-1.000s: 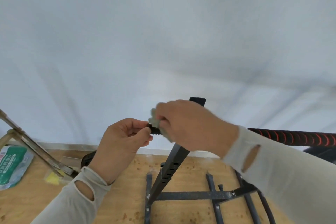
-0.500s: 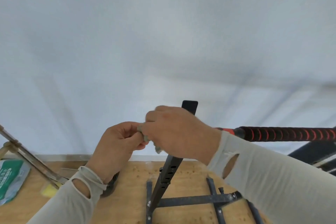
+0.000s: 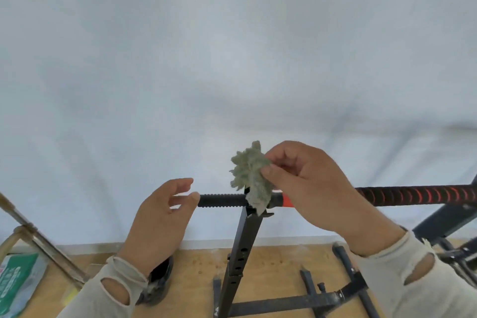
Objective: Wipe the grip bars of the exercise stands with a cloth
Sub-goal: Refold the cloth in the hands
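Right hand [image 3: 307, 183] pinches the fuzzy grey-green cloth [image 3: 251, 178] between thumb and forefinger, holding it just above the grip bar [image 3: 222, 200]; the cloth's lower edge hangs in front of the bar where it meets the black upright post [image 3: 242, 248]; left hand [image 3: 161, 217] is released, fingers loosely spread, thumb tip at the bar's ribbed black end; past the right hand the bar runs on in black with red stripes [image 3: 413, 195]; the stand's base rails [image 3: 281, 303] sit on the wooden floor [image 3: 198, 263]; a green packet [image 3: 15, 281] lies far left.
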Tool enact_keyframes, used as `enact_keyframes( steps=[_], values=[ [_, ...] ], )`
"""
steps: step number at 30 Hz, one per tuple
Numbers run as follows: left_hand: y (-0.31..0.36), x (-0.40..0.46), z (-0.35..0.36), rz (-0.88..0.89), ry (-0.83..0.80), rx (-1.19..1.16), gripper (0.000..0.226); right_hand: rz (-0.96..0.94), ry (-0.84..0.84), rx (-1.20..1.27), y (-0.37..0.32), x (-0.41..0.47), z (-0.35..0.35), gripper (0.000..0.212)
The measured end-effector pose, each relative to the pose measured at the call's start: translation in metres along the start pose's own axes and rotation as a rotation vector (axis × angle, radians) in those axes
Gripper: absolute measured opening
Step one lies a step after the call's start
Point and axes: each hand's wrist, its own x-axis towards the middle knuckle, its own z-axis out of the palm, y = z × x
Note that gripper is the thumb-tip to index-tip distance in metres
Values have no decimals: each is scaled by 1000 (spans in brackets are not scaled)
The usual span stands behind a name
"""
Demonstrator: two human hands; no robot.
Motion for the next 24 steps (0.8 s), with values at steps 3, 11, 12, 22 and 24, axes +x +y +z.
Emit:
enact_keyframes(
  steps=[3,11,12,22,24],
  values=[
    [42,-29,-5,60,-21,-152,34,71,-21,477,-2,-15,16,11],
    [87,-82,32,53,-162,-483,26,249,-67,1042,7,-62,12,26],
    [90,-88,38,49,-143,-476,27,282,-31,1055,11,-67,9,28],
    [106,-132,74,10,-88,-513,38,-48,78,166,44,-133,-22,13],
    [105,-142,77,41,-61,-464,39,67,186,463,42,-134,-24,21]
  ],
)
